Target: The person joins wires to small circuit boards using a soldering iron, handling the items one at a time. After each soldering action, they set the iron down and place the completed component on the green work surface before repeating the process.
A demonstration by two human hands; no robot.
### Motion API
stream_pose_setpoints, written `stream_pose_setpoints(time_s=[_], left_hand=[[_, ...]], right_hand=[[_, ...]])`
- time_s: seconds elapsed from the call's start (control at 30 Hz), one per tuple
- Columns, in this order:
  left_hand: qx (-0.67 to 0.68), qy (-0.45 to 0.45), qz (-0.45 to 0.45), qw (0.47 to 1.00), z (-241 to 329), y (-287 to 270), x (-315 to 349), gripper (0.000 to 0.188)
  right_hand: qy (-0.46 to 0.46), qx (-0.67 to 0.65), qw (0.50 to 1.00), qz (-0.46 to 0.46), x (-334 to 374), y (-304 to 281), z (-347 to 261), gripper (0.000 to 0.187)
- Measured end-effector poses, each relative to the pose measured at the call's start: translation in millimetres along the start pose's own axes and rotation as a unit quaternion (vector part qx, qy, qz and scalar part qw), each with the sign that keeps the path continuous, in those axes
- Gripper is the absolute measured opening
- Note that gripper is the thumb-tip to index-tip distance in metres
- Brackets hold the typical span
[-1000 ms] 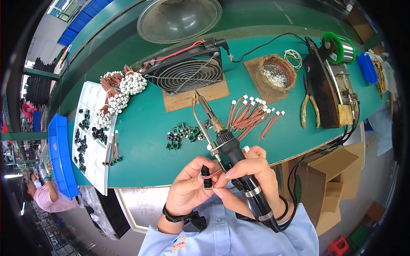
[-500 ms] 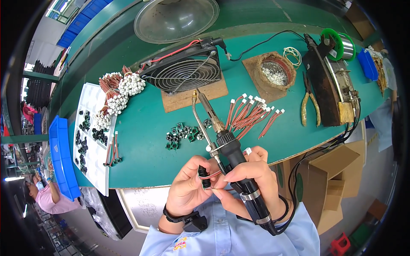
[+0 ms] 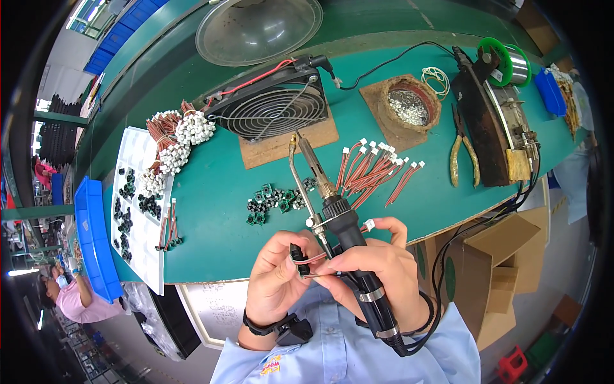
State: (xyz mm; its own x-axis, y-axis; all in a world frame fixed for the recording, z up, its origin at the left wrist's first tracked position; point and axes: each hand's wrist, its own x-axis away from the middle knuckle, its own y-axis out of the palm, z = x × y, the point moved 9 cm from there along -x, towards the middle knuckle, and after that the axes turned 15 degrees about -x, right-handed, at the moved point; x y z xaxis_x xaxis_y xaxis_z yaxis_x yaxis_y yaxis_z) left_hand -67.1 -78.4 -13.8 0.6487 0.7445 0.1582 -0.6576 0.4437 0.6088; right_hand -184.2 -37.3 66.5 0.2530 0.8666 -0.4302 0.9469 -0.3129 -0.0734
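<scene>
Fingers [image 3: 281,246] of the left hand [image 3: 272,276] pinch a small black block [image 3: 298,259] between thumb and fingertip, held up by the near edge of the desk [image 3: 211,237]. It should be light and stiff, perhaps smooth enough to slip, so its flat sides seem the best hold. The thin reddish wire [image 3: 312,260] that runs from it looks soft and bendy; where the two meet is probably the fragile spot, and a tug there would be unwise.

The block looks dark, narrow and longer than wide, partly hidden by the thumb. At the other end of the wire, a white plug [image 3: 368,225] sits by a raised finger of the right hand [image 3: 396,275]. That hand's thumb and forefinger close in on the wire, though whether they grip it is hard to tell, while the hand also carries a soldering iron [image 3: 343,224]. This likely weighs more; its black handle is the place to hold, away from the metal tip.

Beyond lie green-and-black parts [image 3: 275,203], loose white-ended cables [image 3: 377,171] and, toward the far edge, a black fan [image 3: 275,114]. Pliers [image 3: 462,148] rest near the right end.
</scene>
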Motion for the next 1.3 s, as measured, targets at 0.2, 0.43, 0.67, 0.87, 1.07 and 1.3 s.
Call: stream_pose_setpoints(time_s=[0.2, 0.43, 0.67, 0.87, 1.07, 1.3], left_hand=[[-0.033, 0.005, 0.023, 0.999, 3, 0, 2, 0.026], [0.013, -0.029, 0.001, 0.999, -7, 1, 3, 0.028], [0.042, -0.023, 0.013, 0.999, -7, 3, 2, 0.027], [0.041, -0.026, 0.001, 0.999, -9, 2, 2, 0.027], [0.023, -0.021, 0.003, 1.000, -7, 2, 3, 0.027], [0.020, -0.014, 0.004, 1.000, -4, 3, 4, 0.028]], right_hand=[[-0.008, -0.028, 1.000, -0.008, 1, 0, 3, 0.041], [0.021, -0.059, 0.998, -0.017, -2, 0, 3, 0.045], [0.036, -0.065, 0.997, -0.031, -2, 1, 4, 0.043], [0.048, -0.075, 0.995, -0.035, -1, 0, 6, 0.042], [0.060, -0.087, 0.994, -0.035, -3, 0, 7, 0.044], [0.078, -0.105, 0.991, -0.041, -4, 1, 9, 0.045]])
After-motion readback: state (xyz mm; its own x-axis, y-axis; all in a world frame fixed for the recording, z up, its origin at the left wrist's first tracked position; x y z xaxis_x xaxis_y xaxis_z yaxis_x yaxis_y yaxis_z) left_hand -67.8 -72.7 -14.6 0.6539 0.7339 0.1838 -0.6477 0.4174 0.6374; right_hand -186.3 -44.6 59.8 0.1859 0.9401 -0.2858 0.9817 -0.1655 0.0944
